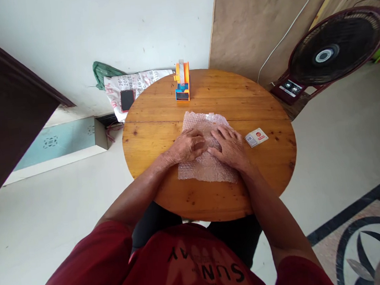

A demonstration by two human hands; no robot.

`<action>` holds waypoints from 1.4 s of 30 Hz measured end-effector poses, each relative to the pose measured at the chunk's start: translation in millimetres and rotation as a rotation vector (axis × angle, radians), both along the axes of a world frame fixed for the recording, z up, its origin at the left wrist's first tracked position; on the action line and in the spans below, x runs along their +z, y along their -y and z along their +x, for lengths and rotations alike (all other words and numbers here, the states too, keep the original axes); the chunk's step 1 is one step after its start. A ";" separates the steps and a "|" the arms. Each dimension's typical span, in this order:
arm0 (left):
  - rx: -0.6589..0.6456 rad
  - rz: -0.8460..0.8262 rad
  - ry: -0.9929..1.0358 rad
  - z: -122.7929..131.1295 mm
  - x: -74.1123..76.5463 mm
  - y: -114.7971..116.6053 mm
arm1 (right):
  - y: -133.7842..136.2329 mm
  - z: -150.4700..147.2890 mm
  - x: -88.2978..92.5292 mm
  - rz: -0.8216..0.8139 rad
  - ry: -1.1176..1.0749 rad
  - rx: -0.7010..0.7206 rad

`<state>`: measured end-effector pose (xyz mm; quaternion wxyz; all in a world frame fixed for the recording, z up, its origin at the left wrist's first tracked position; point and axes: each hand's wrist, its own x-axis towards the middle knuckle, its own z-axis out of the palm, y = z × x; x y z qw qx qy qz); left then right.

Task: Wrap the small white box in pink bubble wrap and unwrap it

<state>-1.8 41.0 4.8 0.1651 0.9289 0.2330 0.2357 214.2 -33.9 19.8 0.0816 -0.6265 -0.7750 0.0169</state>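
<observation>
At the middle of the worktop point(156, 141), rests on bubble wrap point(205, 170) with left hand point(187, 146) half-curled, cannot tell whether pinching film, and right hand point(231, 148) in a loose, finger-spread grip, clasping nothing, perhaps risking creases or sliding from uneven pressure.

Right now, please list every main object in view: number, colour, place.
Table: 1, brown, centre
Bubble wrap: 1, translucent, under hands
Tape dispenser: 1, orange-blue, table's far side
Card: 1, white, right of wrap
Printed plastic: 1, white, beyond table
Flat object: 1, black, on plastic
Bundle: 1, green, by wall
Fan: 1, maroon, right
Cable: 1, white, upper right
Ledge: 1, turquoise, left
Panel: 1, dark brown, left
Shirt: 1, red, bottom
Left hand and right hand: 2, bare, on wrap
</observation>
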 end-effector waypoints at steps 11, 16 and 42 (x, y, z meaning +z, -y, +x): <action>0.025 -0.018 0.021 2.0 -5.7 -2.3 | -0.2 -0.7 -0.3 0.002 -0.016 -0.012; 0.052 0.015 0.000 5.1 -2.4 6.0 | -1.2 1.1 0.2 -0.022 -0.031 -0.008; -0.094 -0.150 -0.160 4.5 0.3 4.1 | 0.4 17.0 21.7 -0.140 -0.147 0.022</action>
